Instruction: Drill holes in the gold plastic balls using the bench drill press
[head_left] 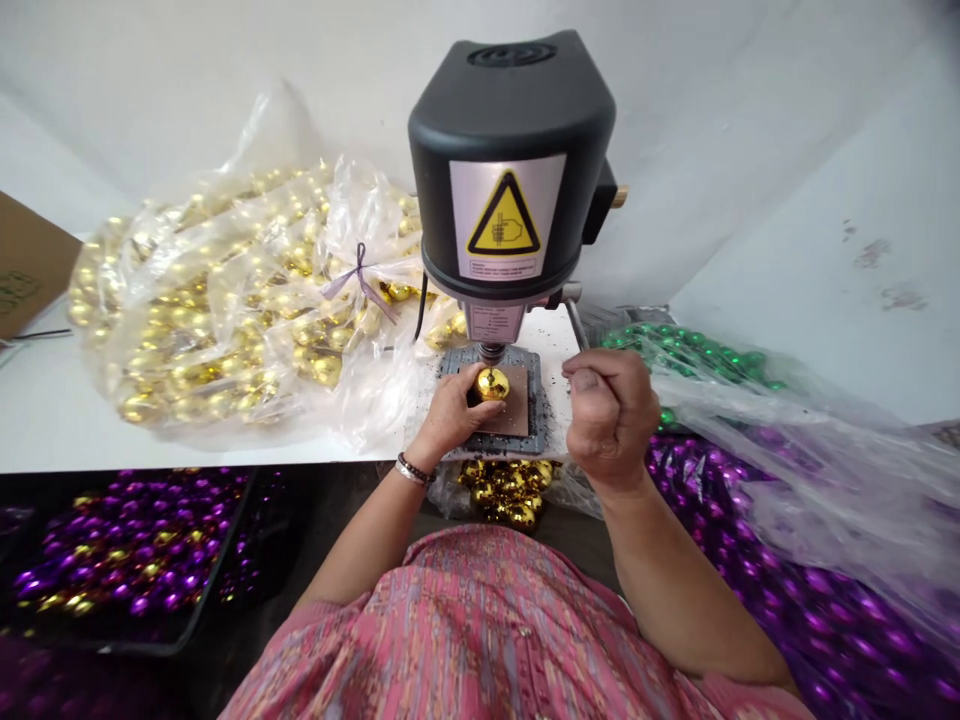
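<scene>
A black bench drill press [512,150] stands in front of me on a white table [52,420]. My left hand [450,412] pinches a shiny gold ball [493,384] on the brown pad of the drill's base plate [534,400], right under the drill bit [491,353]. My right hand [611,415] is closed in a fist around the metal feed lever [576,322] at the drill's right side.
A big clear bag of gold balls [225,300] lies left of the drill. A smaller heap of gold balls [510,490] sits below the table edge. Green balls [697,355] and purple balls in plastic [787,560] lie to the right. A black tray of purple balls [127,550] is lower left.
</scene>
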